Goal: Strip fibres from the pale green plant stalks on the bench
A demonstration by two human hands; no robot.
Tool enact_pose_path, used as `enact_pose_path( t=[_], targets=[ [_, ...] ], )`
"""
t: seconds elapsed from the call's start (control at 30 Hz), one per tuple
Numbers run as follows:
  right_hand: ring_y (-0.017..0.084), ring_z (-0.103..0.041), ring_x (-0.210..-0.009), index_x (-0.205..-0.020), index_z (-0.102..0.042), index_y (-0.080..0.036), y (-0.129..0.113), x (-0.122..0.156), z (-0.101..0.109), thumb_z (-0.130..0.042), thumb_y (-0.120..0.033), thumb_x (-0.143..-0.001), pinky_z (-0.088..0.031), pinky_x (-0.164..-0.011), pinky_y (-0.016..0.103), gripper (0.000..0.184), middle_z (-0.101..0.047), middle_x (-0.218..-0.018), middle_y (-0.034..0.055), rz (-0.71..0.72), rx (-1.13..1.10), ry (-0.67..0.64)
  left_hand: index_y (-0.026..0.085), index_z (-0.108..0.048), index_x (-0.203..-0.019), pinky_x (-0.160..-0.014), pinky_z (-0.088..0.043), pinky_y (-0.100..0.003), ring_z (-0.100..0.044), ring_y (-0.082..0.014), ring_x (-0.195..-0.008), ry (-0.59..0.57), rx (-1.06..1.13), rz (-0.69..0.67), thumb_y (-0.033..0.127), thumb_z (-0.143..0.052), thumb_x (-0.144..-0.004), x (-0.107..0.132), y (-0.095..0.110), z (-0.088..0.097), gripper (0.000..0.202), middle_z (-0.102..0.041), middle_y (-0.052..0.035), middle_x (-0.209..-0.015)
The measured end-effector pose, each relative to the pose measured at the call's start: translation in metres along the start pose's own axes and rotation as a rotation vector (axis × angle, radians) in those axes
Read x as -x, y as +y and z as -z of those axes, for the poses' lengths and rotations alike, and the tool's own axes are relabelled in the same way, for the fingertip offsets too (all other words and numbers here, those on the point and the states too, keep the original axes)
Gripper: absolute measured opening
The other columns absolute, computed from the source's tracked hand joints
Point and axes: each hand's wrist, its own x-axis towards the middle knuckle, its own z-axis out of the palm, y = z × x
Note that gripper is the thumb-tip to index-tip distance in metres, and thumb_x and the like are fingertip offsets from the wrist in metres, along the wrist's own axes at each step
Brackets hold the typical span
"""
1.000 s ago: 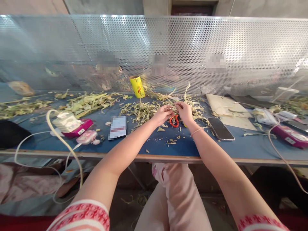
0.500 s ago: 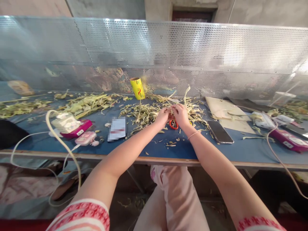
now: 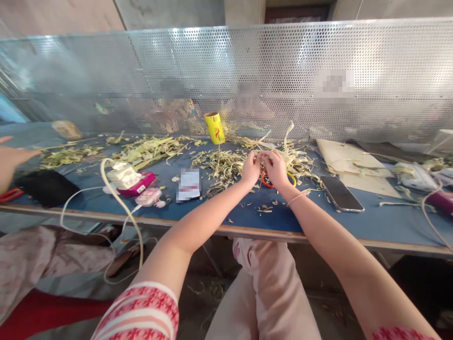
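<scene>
My left hand [image 3: 251,168] and my right hand [image 3: 275,168] meet over a pile of pale green, dried plant strips [image 3: 226,163]. The fingers of both are bent and pressed together at the tips, and what they pinch is too small and too covered to make out. Just beneath my right hand lie a red loop [image 3: 267,181] and a yellow loop [image 3: 292,179], which look like scissor handles partly hidden by the hand. Behind the pile a yellow cardboard tube [image 3: 214,128] stands raised on a thin stick.
A phone [image 3: 341,193] lies right of my hands, near cardboard sheets [image 3: 354,160]. To the left are a packet [image 3: 188,185], a pink device [image 3: 148,196], a cable [image 3: 116,198] and a black pouch [image 3: 49,188]. A co-worker's hand [image 3: 14,160] reaches in. A perforated metal screen [image 3: 226,61] stands behind.
The view has swung left, so everything sits farther right in the picture. A co-worker's hand has come into view at the left. My hands stay together over the pile, fingers still pinched.
</scene>
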Motion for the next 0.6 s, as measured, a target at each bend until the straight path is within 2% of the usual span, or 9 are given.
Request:
enact_pose_path(
  t=[0.13, 0.23, 0.33, 0.5, 0.6],
  targets=[
    [0.021, -0.060, -0.090, -0.089, -0.068, -0.022, 0.002, 0.000, 0.001, -0.053, -0.028, -0.085, -0.049, -0.082, 0.036, 0.017, -0.067, -0.094, 0.0077, -0.094, -0.086, -0.011, 0.021, -0.044, -0.073, -0.063, -0.038, -0.025, -0.049, -0.0115, -0.059, 0.040, -0.093, -0.094, 0.025, -0.049, -0.092, 0.000, 0.000, 0.002, 0.020, -0.043, 0.0038, -0.059],
    [0.015, -0.057, -0.069, -0.089, -0.066, -0.021, 0.000, 0.001, 0.000, -0.053, -0.033, -0.084, -0.049, -0.064, 0.030, 0.017, -0.066, -0.091, 0.0059, -0.199, -0.171, -0.011, 0.021, -0.040, -0.070, -0.061, -0.035, -0.024, -0.044, -0.0105, -0.056, 0.019, -0.135, -0.135, 0.025, -0.047, -0.092, 0.001, 0.002, 0.002, 0.024, -0.040, 0.0045, -0.058],
    [0.008, -0.048, -0.053, -0.089, -0.063, -0.021, -0.006, 0.001, 0.001, -0.056, -0.037, -0.082, -0.043, -0.050, 0.025, 0.019, -0.064, -0.090, 0.0039, -0.274, -0.258, -0.017, 0.021, -0.040, -0.071, -0.060, -0.034, -0.023, -0.043, -0.0102, -0.055, 0.003, -0.145, -0.162, 0.025, -0.046, -0.093, 0.002, 0.003, 0.003, 0.023, -0.040, 0.0046, -0.058],
    [0.006, -0.043, -0.048, -0.090, -0.058, -0.021, -0.010, 0.000, 0.003, -0.061, -0.037, -0.076, -0.038, -0.044, 0.023, 0.022, -0.060, -0.086, 0.0012, -0.363, -0.361, -0.058, 0.021, -0.039, -0.070, -0.059, -0.032, -0.024, -0.043, -0.0105, -0.056, 0.033, -0.147, -0.140, 0.023, -0.045, -0.093, 0.002, 0.002, 0.003, 0.024, -0.040, 0.0041, -0.059],
    [0.005, -0.043, -0.048, -0.089, -0.057, -0.021, -0.008, 0.000, 0.004, -0.064, -0.037, -0.073, -0.037, -0.044, 0.022, 0.024, -0.059, -0.086, -0.0001, -0.367, -0.388, -0.065, 0.021, -0.041, -0.071, -0.060, -0.032, -0.024, -0.044, -0.0111, -0.057, 0.044, -0.141, -0.118, 0.023, -0.045, -0.093, 0.003, 0.001, 0.002, 0.022, -0.041, 0.0038, -0.060]
  ],
)
